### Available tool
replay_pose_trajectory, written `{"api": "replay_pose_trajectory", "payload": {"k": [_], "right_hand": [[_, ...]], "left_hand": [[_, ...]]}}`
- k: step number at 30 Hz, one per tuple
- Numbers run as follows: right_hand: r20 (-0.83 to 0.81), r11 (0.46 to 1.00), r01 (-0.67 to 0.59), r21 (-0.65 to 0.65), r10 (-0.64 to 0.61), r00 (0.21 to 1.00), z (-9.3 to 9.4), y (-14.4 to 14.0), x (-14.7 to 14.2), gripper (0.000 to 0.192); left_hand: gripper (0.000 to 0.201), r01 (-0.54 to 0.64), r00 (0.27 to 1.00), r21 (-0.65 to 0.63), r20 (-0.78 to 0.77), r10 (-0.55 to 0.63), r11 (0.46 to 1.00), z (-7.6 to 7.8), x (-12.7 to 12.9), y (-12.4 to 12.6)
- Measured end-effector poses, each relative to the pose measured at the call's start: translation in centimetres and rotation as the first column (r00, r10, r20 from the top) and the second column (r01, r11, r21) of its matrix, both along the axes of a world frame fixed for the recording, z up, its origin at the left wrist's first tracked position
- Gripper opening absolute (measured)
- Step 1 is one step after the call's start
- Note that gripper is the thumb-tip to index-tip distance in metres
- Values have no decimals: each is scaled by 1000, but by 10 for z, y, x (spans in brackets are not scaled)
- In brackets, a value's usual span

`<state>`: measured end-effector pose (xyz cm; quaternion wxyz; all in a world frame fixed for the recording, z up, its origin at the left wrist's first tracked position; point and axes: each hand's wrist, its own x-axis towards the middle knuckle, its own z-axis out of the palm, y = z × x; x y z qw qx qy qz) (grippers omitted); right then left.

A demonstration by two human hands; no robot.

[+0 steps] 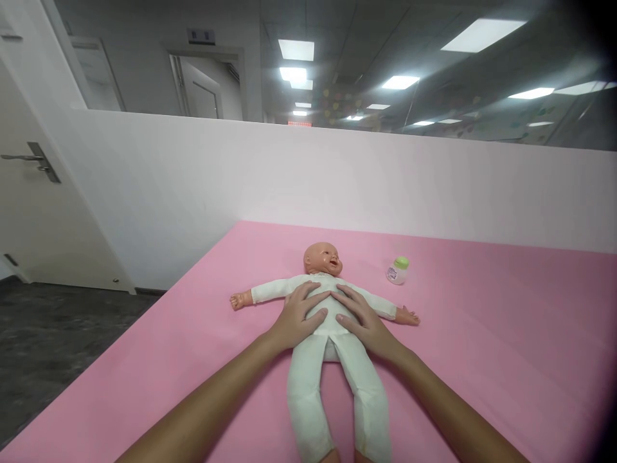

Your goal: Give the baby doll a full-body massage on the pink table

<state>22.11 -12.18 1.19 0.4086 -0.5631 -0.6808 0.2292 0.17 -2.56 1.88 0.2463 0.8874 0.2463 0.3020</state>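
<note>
Both hands are on the baby doll [332, 321] now, which lies face up in the middle of the pink worktop [506, 360], arms spread wide, head toward the far wall and legs running back to the near edge. The left hand [299, 316] lies flat on the left side of the torso, fingers spread and pointing inward; the right hand [362, 319] mirrors it on the right side, fingertips almost meeting over the belly. Neither grip is closed on anything: both are open palms pressed on the white suit, touching it rather than clutching it. To do this well, the judgement here is to keep the pressure even on both sides, palms flat, so the soft body does not twist or slide on the smooth cover, and to keep the fingers clear of the neck. Off to the right, near the doll's head but well apart from either hand, a small bottle with a green cap [398, 271] stands upright. Beyond the worktop runs a white partition [193, 180], and a door [33, 193] stands far left.
</note>
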Motion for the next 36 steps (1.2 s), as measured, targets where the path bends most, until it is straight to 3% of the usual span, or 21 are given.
{"api": "replay_pose_trajectory", "payload": {"k": [36], "right_hand": [[15, 1000, 3, 8, -3, 1000, 1, -1, 0, 55]], "left_hand": [[44, -7, 1000, 16, -1, 7, 1000, -1, -1, -1]]}}
